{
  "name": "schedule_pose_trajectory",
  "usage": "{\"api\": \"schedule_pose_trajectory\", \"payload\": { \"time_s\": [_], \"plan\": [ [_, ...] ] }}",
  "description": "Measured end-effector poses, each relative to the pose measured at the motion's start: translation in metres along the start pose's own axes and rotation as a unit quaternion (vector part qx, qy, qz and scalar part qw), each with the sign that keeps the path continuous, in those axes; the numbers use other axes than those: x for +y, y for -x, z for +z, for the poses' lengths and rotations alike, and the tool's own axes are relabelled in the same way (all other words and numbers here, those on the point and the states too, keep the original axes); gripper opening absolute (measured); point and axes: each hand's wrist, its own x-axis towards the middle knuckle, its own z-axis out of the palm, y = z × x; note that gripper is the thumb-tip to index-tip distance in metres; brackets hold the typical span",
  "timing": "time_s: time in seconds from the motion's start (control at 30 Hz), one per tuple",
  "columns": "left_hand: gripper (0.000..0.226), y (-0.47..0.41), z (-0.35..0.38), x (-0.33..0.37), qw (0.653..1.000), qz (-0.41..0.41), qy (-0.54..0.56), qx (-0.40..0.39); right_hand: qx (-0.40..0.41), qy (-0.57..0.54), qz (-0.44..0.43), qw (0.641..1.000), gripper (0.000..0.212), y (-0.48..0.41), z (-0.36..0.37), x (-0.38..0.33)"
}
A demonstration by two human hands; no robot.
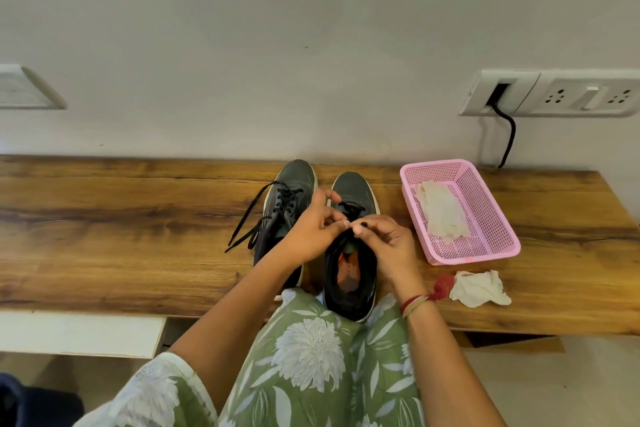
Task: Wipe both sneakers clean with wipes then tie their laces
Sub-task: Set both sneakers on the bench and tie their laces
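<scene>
Fingertips [341,225] of our left hand [311,232] and right hand [386,243] meet, curled, pinching the black lace [348,207] of the right-side sneaker [353,189]. It stands on the wooden table [104,218] with its heel at the near edge. Just beside it, the left-side sneaker [294,180] has loose laces [249,222] trailing left. We see folded wipes [443,215] in the pink basket [433,165] and a crumpled wipe [481,288] near it. A red mark on the basket's rim is too small to read.
</scene>
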Motion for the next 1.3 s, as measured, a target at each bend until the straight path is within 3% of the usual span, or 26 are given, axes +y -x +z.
{"api": "schedule_pose_trajectory", "payload": {
  "time_s": [0.07, 0.23, 0.33, 0.4, 0.6, 0.83, 1.03, 1.17, 1.3],
  "plan": [
    [0.038, 0.001, 0.0, -0.004, 0.998, -0.034, 0.057, 0.019, 0.006, 0.138, -0.054, 0.989, 0.025, 0.001, -0.001, 0.002],
    [0.039, 0.004, 0.003, -0.005, 0.996, -0.031, 0.07, 0.046, 0.108, 0.305, -0.167, 0.931, 0.014, 0.004, 0.014, 0.002],
    [0.03, 0.009, 0.006, -0.003, 0.999, -0.001, 0.033, 0.024, 0.173, 0.293, -0.17, 0.925, 0.014, 0.004, 0.015, 0.001],
    [0.017, 0.01, 0.004, -0.001, 0.997, -0.015, 0.066, 0.024, 0.2, 0.268, -0.163, 0.928, 0.015, 0.005, 0.018, 0.001],
    [0.024, -0.007, -0.007, 0.01, 0.994, -0.057, 0.078, -0.059, 0.22, 0.224, -0.142, 0.939, 0.013, 0.003, 0.022, 0.004],
    [0.01, -0.01, -0.014, 0.014, 0.994, -0.012, -0.105, -0.028, 0.189, 0.157, -0.106, 0.964, 0.016, -0.002, 0.019, 0.003],
    [0.019, -0.003, -0.017, 0.013, 0.907, 0.094, -0.409, 0.008, 0.167, 0.116, -0.033, 0.979, 0.021, -0.001, 0.008, -0.002],
    [0.027, 0.004, -0.017, 0.01, 0.853, 0.086, -0.514, 0.027, 0.161, 0.074, 0.026, 0.984, 0.024, 0.001, -0.005, -0.003],
    [0.03, 0.01, -0.021, 0.006, 0.812, 0.08, -0.578, 0.035, 0.166, 0.041, 0.079, 0.982, 0.012, 0.005, -0.013, 0.002]
  ]
}}
